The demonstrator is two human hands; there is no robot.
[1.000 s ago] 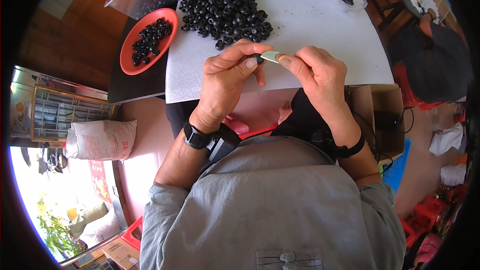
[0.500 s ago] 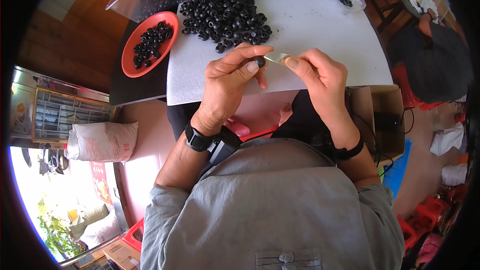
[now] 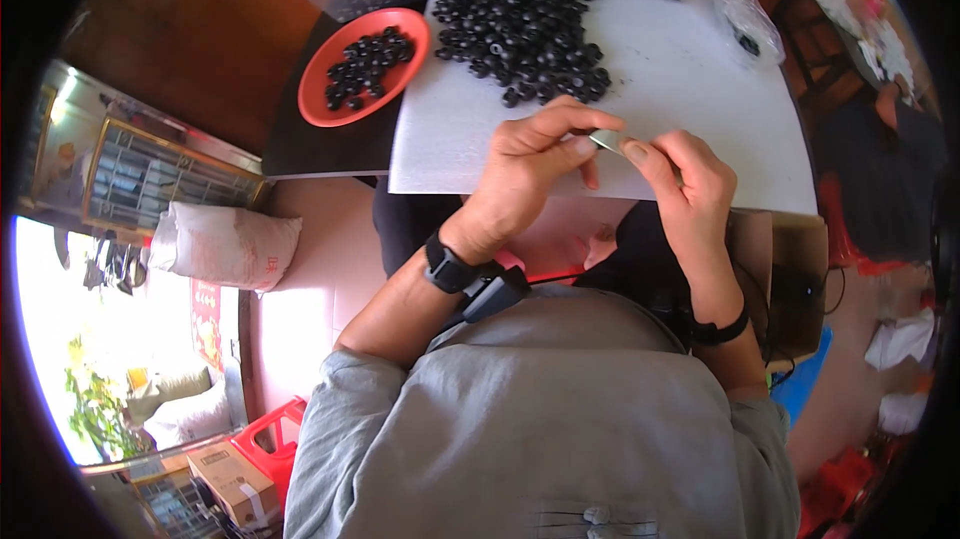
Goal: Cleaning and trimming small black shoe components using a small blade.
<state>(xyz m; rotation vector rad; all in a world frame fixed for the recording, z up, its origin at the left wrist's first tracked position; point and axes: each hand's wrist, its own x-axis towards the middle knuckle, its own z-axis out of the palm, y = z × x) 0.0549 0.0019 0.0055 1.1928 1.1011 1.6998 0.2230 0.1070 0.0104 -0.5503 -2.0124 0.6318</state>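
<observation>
Your left hand [image 3: 530, 164] and right hand [image 3: 680, 174] fingers pinch small grey piece [image 3: 607, 140]. Few beads in red bowl [image 3: 322, 109]; big black bead pile [image 3: 525, 24] still waits on bench.

i see my left hand [image 3: 530, 164] and right hand [image 3: 680, 179] meeting over the near edge of a white sheet [image 3: 690, 89] on the surface, fingertips together. between them they pinch a small pale metallic piece [image 3: 607, 141]; the left hand's thumb and forefinger close on its left end, the right hand's thumb presses its right end. just beyond the hands lies a pile of small black beads [image 3: 525, 24] on the sheet. farther out, left of the left hand, a red dish [image 3: 318, 104] holds more black beads. each wrist wears a dark band.
</observation>
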